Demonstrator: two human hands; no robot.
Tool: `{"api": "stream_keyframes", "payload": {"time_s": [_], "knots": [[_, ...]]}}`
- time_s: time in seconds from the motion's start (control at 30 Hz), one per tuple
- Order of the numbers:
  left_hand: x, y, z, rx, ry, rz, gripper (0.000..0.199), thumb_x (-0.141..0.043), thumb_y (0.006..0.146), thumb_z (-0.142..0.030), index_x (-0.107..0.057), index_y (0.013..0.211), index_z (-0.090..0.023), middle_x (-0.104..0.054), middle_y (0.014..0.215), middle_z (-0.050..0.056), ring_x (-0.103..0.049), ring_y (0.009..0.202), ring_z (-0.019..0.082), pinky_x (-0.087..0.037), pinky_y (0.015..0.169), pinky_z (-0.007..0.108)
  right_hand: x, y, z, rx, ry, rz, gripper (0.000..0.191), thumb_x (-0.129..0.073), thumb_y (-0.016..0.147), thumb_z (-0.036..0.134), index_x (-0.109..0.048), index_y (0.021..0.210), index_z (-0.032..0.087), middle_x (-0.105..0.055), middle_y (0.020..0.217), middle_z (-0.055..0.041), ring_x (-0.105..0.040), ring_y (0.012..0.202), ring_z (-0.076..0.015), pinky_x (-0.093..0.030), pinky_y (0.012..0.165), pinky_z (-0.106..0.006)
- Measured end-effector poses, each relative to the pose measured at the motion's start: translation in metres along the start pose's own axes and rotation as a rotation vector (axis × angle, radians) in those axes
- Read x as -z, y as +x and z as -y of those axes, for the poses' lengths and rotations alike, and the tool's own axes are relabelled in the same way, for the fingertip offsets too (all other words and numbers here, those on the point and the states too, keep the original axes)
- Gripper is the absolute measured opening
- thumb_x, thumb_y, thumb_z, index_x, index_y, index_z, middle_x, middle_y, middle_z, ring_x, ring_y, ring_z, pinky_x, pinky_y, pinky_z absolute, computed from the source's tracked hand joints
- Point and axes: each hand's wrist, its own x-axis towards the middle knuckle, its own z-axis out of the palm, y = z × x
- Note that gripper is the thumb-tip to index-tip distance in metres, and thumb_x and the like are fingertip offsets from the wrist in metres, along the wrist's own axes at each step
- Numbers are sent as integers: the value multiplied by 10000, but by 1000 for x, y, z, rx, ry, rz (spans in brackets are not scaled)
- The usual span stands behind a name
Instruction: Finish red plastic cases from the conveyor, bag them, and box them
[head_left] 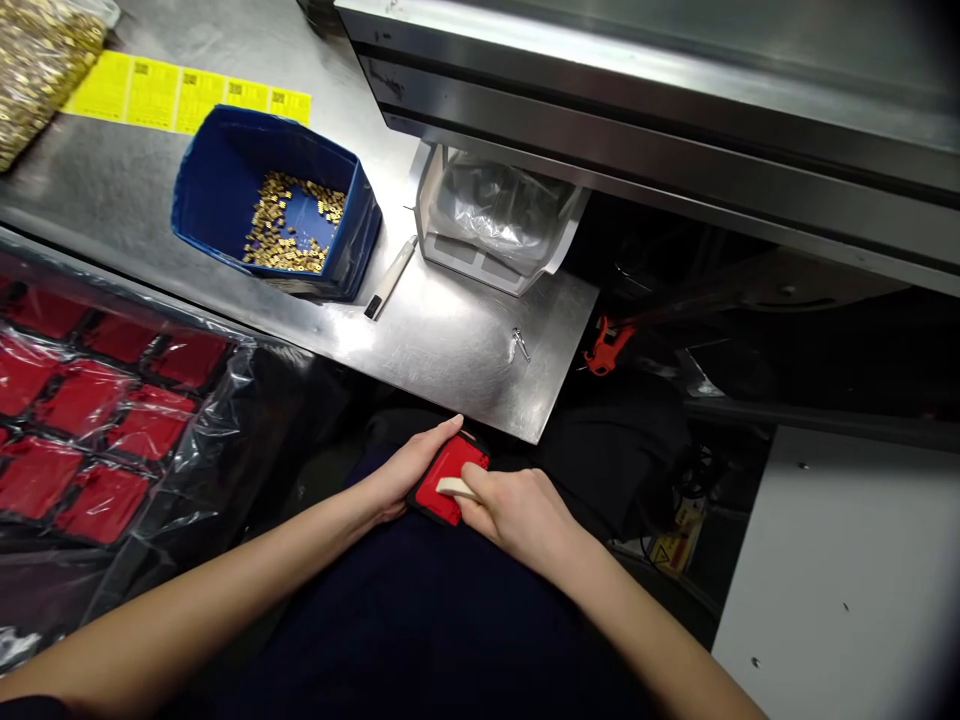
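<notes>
Red part (451, 460) in left hand (409, 468)

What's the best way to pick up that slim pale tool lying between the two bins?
Probably pinch the slim pale tool around its middle, from above, fingers across its long sides. It lies flat on the metal table, narrow and straight, with the blue bin close beside it, leaving more room overhead.

Bench (450, 340): I see bright white glare on the bare metal.
Machine edge (637, 80): a long pale reflection runs along it.
Plastic wrap (225, 400): crinkled highlights.
Under the machine: deep shadow swallows detail.
Corners: dark at right; wide-angle stretch.
</notes>
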Motion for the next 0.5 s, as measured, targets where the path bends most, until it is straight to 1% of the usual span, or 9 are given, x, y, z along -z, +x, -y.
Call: {"api": "stream_keyframes", "payload": {"time_s": [0.07, 0.1, 0.17, 0.23, 0.27, 0.3, 0.37, 0.43, 0.5], "knots": [[2, -3, -1, 11, -16, 15, 546, -677, 878, -673, -754, 973, -141, -752, 800, 81, -669, 633, 184, -511, 565, 259, 9, 5, -1, 21, 26, -44, 202, -514, 1065, 416, -606, 991, 252, -772, 817, 26, -707, 660, -153, -248, 561, -266], [4, -5, -1, 9, -32, 24, 535, -663, 890, -671, -748, 977, -149, -743, 774, 69, -663, 613, 177, -511, 564, 258, 14, 7, -4, 9, 80, -85, 205, -505, 1065, 422, -608, 1008, 254, -763, 812, 25, -701, 663, -155, -274, 568, -258], [10, -11, 1, -19, -110, 75, 511, -633, 919, -656, -731, 1029, -166, -751, 804, 68, -697, 658, 193, -543, 620, 275, 19, 11, -15, -87, 260, -217, 235, -481, 1060, 452, -599, 1024, 252, -734, 789, 23, -688, 674, -160, -342, 590, -243], [18, -18, 6, -69, -231, 173, 502, -616, 938, -638, -699, 1131, -183, -780, 974, 108, -755, 831, 261, -586, 746, 340, 19, 22, -27, -236, 443, -354, 314, -422, 1060, 507, -583, 995, 245, -700, 767, 16, -672, 685, -174, -397, 604, -244], [22, -22, 9, -98, -292, 226, 508, -614, 944, -630, -678, 1183, -186, -776, 1083, 135, -761, 938, 302, -590, 821, 381, 18, 32, -31, -288, 501, -396, 355, -381, 1065, 525, -578, 978, 243, -692, 773, 9, -670, 699, -183, -417, 608, -250], [26, -25, 12, -124, -341, 272, 525, -614, 948, -626, -658, 1228, -184, -757, 1182, 162, -748, 1033, 334, -581, 888, 415, 16, 44, -34, -309, 535, -414, 384, -348, 1067, 533, -579, 972, 241, -694, 792, 2, -672, 719, -191, -437, 615, -257], [35, -31, 18, -157, -390, 326, 572, -621, 951, -615, -613, 1316, -174, -706, 1312, 199, -714, 1146, 357, -548, 983, 443, 15, 71, -36, -274, 554, -402, 395, -352, 1059, 539, -607, 1012, 240, -720, 863, -10, -688, 777, -200, -480, 656, -271], [41, -36, 22, -161, -406, 347, 605, -637, 959, -574, -565, 1389, -154, -664, 1378, 225, -686, 1206, 360, -517, 1041, 452, 22, 91, -40, -238, 540, -425, 400, -406, 1037, 554, -622, 1144, 235, -745, 991, -38, -700, 863, -208, -514, 750, -298], [45, -38, 24, -149, -414, 340, 588, -632, 978, -516, -534, 1422, -144, -640, 1409, 238, -672, 1231, 365, -500, 1066, 468, 36, 95, -54, -262, 509, -510, 459, -415, 1031, 562, -590, 1284, 222, -734, 1141, -88, -695, 961, -229, -512, 849, -338]]}}
